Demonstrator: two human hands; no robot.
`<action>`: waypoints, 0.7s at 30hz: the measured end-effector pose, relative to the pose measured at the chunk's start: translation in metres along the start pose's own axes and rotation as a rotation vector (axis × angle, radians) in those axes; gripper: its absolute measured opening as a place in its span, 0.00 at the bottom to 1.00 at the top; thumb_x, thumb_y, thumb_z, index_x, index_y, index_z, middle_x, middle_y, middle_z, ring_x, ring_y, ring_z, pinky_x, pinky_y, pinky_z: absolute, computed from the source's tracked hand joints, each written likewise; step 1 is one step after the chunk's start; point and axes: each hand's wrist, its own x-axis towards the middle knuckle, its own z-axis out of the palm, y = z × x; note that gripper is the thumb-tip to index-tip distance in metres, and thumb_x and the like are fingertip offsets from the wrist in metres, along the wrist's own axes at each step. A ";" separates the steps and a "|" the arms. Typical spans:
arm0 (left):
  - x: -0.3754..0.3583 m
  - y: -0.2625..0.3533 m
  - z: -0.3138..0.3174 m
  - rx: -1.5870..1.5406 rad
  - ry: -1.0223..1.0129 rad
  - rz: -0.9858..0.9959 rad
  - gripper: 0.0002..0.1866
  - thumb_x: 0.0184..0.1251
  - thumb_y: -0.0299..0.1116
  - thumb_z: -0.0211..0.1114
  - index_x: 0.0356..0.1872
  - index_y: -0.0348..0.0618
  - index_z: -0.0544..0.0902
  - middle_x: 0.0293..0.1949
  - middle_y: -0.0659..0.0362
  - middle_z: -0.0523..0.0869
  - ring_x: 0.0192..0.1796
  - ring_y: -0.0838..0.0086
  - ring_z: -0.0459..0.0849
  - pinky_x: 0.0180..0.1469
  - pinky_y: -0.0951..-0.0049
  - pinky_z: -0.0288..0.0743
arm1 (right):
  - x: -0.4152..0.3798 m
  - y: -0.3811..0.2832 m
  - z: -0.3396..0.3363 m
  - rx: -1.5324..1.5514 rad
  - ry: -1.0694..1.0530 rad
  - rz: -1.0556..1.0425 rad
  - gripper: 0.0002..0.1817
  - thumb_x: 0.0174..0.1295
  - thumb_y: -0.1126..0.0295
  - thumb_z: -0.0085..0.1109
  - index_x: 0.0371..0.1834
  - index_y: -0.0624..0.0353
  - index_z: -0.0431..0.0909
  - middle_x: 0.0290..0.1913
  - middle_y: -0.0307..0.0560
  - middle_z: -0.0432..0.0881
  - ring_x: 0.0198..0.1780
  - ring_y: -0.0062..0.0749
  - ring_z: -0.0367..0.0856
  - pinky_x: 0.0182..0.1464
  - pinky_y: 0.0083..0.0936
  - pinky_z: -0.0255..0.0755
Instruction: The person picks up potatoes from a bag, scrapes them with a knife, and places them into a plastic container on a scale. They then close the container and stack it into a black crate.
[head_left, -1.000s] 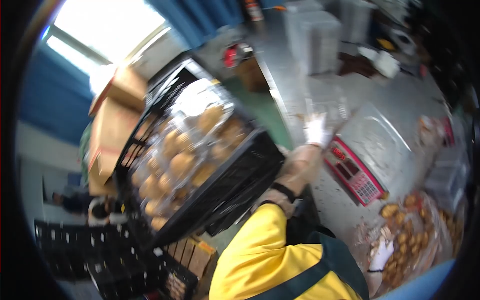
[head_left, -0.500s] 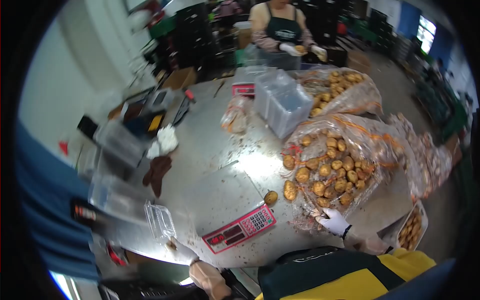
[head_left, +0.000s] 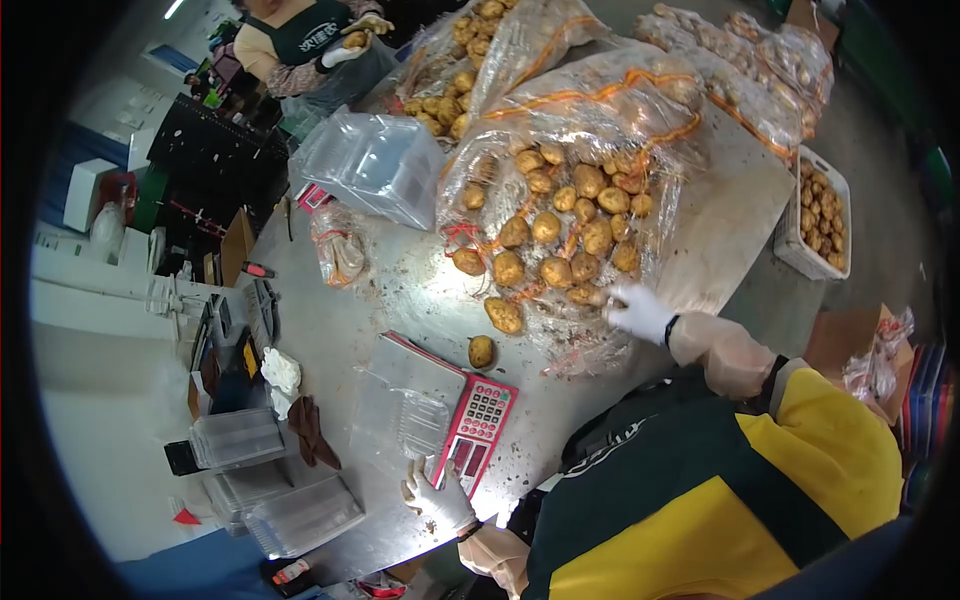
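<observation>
My left hand (head_left: 438, 500), in a white glove, is at the near edge of the scale (head_left: 480, 420) with its fingers apart and nothing in them. A clear plastic container (head_left: 418, 425) rests on the scale's pan, just beyond my fingertips. My right hand (head_left: 642, 314), also gloved, reaches over the near edge of an open clear bag (head_left: 580, 345), its fingers stretched towards the potatoes (head_left: 556, 271) and somewhat blurred. One loose potato (head_left: 482, 351) lies beside the scale, and another potato (head_left: 504, 315) sits at the bag's edge.
Stacked clear containers (head_left: 375, 165) stand beyond the scale; more clear boxes (head_left: 300, 515) lie at left by a brown glove (head_left: 312, 432). A white basket of potatoes (head_left: 805, 255) is at right. Across the table, a person (head_left: 300, 40) holds a potato.
My view has turned and shifted right. The clear container has gone from my left hand onto the scale, and that hand has opened. My right hand has moved closer to the potatoes.
</observation>
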 end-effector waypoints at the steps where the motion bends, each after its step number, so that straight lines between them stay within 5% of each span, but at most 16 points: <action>1: 0.002 0.011 -0.005 -0.016 -0.014 -0.018 0.24 0.52 0.33 0.73 0.52 0.46 0.80 0.56 0.57 0.79 0.60 0.54 0.68 0.63 0.55 0.60 | 0.002 -0.014 -0.017 0.034 0.105 -0.051 0.21 0.57 0.66 0.58 0.54 0.61 0.77 0.47 0.59 0.82 0.50 0.47 0.81 0.53 0.31 0.72; 3: 0.008 0.032 -0.004 -0.090 0.010 0.033 0.22 0.54 0.32 0.71 0.52 0.45 0.80 0.56 0.54 0.79 0.61 0.53 0.67 0.63 0.54 0.59 | 0.018 0.031 -0.027 -0.101 0.371 -0.058 0.24 0.57 0.67 0.56 0.57 0.66 0.74 0.48 0.62 0.81 0.51 0.48 0.80 0.55 0.32 0.72; 7: 0.017 0.094 0.015 -0.330 -0.093 0.140 0.21 0.54 0.27 0.70 0.52 0.44 0.80 0.55 0.51 0.79 0.60 0.56 0.72 0.65 0.56 0.59 | 0.004 0.079 -0.070 0.017 0.491 0.227 0.27 0.59 0.66 0.55 0.62 0.65 0.69 0.47 0.63 0.81 0.47 0.51 0.81 0.51 0.35 0.73; 13: 0.011 0.185 0.080 -0.593 -0.391 0.530 0.24 0.52 0.30 0.72 0.53 0.44 0.78 0.54 0.52 0.79 0.59 0.55 0.72 0.63 0.57 0.62 | -0.045 0.118 -0.088 0.105 0.545 0.392 0.27 0.59 0.66 0.57 0.62 0.65 0.69 0.41 0.59 0.83 0.41 0.43 0.83 0.46 0.33 0.74; 21: -0.032 0.237 0.138 -0.389 -0.918 0.805 0.32 0.59 0.45 0.65 0.65 0.49 0.69 0.62 0.50 0.73 0.64 0.48 0.67 0.68 0.53 0.60 | -0.012 0.066 -0.092 0.063 0.570 0.137 0.24 0.59 0.64 0.60 0.57 0.64 0.75 0.42 0.57 0.83 0.43 0.44 0.83 0.49 0.32 0.74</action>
